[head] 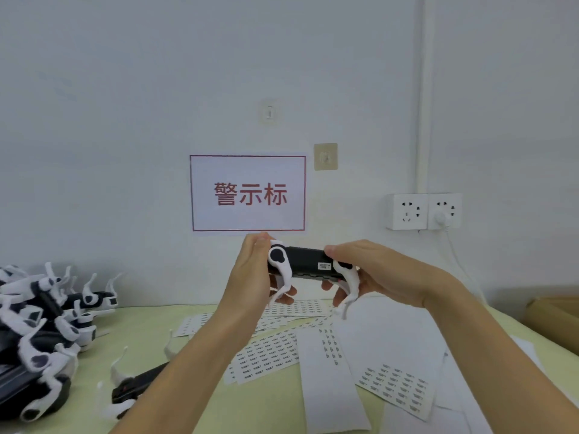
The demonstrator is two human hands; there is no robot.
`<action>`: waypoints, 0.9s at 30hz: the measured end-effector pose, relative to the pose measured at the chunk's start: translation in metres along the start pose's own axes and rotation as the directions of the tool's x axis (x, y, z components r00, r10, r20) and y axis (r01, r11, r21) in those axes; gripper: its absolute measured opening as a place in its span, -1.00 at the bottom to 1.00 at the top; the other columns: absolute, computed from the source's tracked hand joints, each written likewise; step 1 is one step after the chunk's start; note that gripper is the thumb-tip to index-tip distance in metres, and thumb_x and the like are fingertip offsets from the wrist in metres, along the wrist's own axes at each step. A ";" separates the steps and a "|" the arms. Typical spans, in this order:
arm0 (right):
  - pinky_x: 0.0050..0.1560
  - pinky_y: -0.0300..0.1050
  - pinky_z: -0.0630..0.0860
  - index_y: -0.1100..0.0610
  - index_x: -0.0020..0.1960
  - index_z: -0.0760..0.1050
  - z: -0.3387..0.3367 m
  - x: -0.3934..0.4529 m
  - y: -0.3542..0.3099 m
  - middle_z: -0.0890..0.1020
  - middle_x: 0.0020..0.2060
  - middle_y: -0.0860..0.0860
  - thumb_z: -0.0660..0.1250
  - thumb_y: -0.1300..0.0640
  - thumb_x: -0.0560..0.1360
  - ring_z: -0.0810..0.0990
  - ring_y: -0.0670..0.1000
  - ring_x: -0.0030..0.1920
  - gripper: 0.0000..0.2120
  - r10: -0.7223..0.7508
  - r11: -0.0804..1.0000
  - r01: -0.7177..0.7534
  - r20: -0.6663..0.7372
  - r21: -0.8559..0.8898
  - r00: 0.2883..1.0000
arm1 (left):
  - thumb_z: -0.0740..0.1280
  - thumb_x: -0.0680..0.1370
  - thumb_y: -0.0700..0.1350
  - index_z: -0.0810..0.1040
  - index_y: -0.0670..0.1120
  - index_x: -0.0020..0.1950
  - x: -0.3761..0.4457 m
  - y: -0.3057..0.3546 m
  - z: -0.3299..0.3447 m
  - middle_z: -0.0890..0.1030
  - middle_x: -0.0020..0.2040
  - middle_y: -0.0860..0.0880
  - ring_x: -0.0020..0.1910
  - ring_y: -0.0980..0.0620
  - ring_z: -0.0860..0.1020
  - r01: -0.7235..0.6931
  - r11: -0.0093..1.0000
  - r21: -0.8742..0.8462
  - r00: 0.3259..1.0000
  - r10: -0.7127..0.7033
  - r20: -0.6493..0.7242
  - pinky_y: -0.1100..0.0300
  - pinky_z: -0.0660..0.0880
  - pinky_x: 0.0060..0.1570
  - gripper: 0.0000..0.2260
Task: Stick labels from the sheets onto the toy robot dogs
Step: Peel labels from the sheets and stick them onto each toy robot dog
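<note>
Black-and-white toy robot dog (pixel 308 264) is up above the label sheets (pixel 272 349) on the counter (pixel 150 327), left hand (pixel 250 270) and right hand (pixel 369 270) each curled in a grip round one end. More dogs (pixel 40 327) piled far left of the sheets, one dog (pixel 138 386) lying just left.

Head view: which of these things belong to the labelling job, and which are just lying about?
Job:
toy dog held up in left hand and right hand
small label on its body
label sheets
pile of toy dogs
lone toy dog

Lying about:
wall sign
sockets
cardboard box
</note>
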State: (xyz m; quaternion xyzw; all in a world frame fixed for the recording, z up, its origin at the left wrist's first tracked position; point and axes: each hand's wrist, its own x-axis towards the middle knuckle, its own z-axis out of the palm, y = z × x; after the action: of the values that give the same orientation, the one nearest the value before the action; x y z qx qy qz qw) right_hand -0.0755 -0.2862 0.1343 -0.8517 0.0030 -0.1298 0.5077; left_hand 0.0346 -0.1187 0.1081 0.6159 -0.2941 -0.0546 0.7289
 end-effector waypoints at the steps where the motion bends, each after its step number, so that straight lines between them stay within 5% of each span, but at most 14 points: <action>1: 0.06 0.11 0.64 0.12 0.12 0.60 -0.003 -0.001 0.006 0.69 -0.12 0.11 0.21 -0.16 0.59 0.69 0.15 -0.13 -0.61 0.023 1.000 -0.022 -0.007 0.016 1.000 | 0.09 0.69 0.11 0.51 0.00 0.01 0.000 -0.004 0.003 0.66 -0.19 -0.23 -0.13 -0.27 0.66 0.035 0.999 0.011 0.999 -0.035 0.022 -0.20 0.61 -0.07 -0.72; 5: -0.12 -0.08 0.60 0.20 0.16 0.56 -0.025 -0.012 0.039 0.66 -0.17 0.09 0.14 -0.19 0.63 0.67 0.17 -0.18 -0.53 0.150 0.984 -0.147 -0.030 0.103 0.988 | 0.05 0.65 0.23 0.46 0.18 0.08 -0.004 -0.026 0.015 0.69 -0.09 0.07 -0.02 0.06 0.64 -0.011 0.984 0.180 0.990 -0.015 0.141 0.17 0.51 -0.12 -0.75; 11: -0.14 0.01 0.63 0.25 0.16 0.52 -0.079 -0.058 0.105 0.65 -0.11 0.22 0.33 -0.23 0.45 0.69 0.31 -0.09 -0.44 0.354 0.867 -0.187 -0.306 0.462 0.884 | 0.14 0.65 0.13 0.50 0.28 0.16 -0.040 -0.071 0.045 0.56 0.16 0.31 0.16 0.39 0.49 -0.267 0.878 0.397 0.919 0.108 0.380 0.28 0.45 0.16 -0.82; 15: -0.15 0.00 0.64 0.11 0.11 0.52 -0.126 -0.098 0.145 0.60 -0.16 0.16 0.30 -0.21 0.54 0.72 0.21 -0.17 -0.60 0.506 0.785 -0.075 -0.566 0.615 0.651 | 0.09 0.61 0.20 0.45 0.38 0.21 -0.067 -0.104 0.067 0.39 0.32 0.44 0.36 0.47 0.28 -0.459 0.757 0.465 0.792 0.111 0.601 0.43 0.21 0.36 -0.76; 18: 0.09 0.12 0.61 0.08 0.12 0.51 -0.161 -0.128 0.167 0.60 -0.17 0.07 0.27 -0.17 0.57 0.68 0.13 -0.25 -0.67 0.556 0.747 0.077 -0.684 0.660 0.472 | 0.15 0.67 0.03 0.41 0.34 0.24 -0.076 -0.120 0.073 0.37 0.40 0.28 0.37 0.41 0.27 -0.541 0.701 0.464 0.762 0.177 0.622 0.63 0.09 0.25 -0.77; 20: 0.17 0.18 0.58 0.08 0.15 0.50 -0.182 -0.148 0.175 0.58 -0.04 0.02 0.29 -0.13 0.58 0.67 0.15 -0.10 -0.70 0.556 0.737 0.187 -0.740 0.650 0.378 | 0.23 0.66 -0.07 0.46 0.28 0.24 -0.079 -0.123 0.079 0.45 0.40 0.18 0.32 0.37 0.32 -0.634 0.597 0.492 0.708 0.189 0.681 0.67 0.11 0.16 -0.74; 22: 0.16 0.14 0.59 0.09 0.17 0.47 -0.200 -0.166 0.180 0.55 0.09 0.05 0.27 -0.10 0.61 0.65 0.23 0.07 -0.71 0.554 0.762 0.210 -0.784 0.613 0.279 | 0.44 0.53 -0.25 0.61 0.20 0.11 -0.079 -0.112 0.083 0.61 0.21 0.07 0.18 0.32 0.43 -0.771 0.424 0.475 0.610 0.283 0.740 0.69 0.10 -0.11 -0.67; 23: 0.14 0.12 0.60 0.12 0.21 0.45 -0.209 -0.174 0.183 0.52 0.14 0.07 0.26 -0.09 0.61 0.64 0.24 0.09 -0.68 0.551 0.782 0.193 -0.802 0.592 0.229 | 0.39 0.54 -0.29 0.65 0.16 0.08 -0.081 -0.106 0.085 0.63 0.16 0.07 0.15 0.33 0.43 -0.769 0.416 0.485 0.620 0.299 0.725 0.70 0.07 -0.16 -0.66; 25: 0.13 0.10 0.61 0.21 0.26 0.44 -0.223 -0.190 0.187 0.52 0.17 0.09 0.29 -0.07 0.59 0.67 0.19 -0.04 -0.60 0.537 0.820 0.138 -0.830 0.555 0.150 | 0.25 0.55 -0.38 0.67 0.14 0.08 -0.083 -0.102 0.090 0.63 0.13 0.09 0.14 0.23 0.53 -0.756 0.426 0.497 0.633 0.284 0.720 0.59 0.16 0.04 -0.58; 27: 0.11 0.10 0.62 0.25 0.19 0.46 -0.235 -0.207 0.189 0.55 0.09 0.08 0.32 -0.04 0.56 0.64 0.14 -0.25 -0.62 0.525 0.850 -0.001 -0.848 0.527 0.072 | 0.41 0.25 -0.30 0.72 0.07 -0.10 -0.084 -0.102 0.088 0.72 -0.13 0.00 -0.19 0.03 0.70 -0.773 0.325 0.545 0.628 0.275 0.728 0.42 0.33 -0.14 -0.65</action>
State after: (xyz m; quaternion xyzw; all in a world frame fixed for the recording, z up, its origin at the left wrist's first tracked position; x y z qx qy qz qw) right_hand -0.3038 -0.5521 0.0317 -0.4127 0.4676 -0.5550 0.5504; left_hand -0.0496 -0.1818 -0.0115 0.7026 -0.6545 0.1819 0.2119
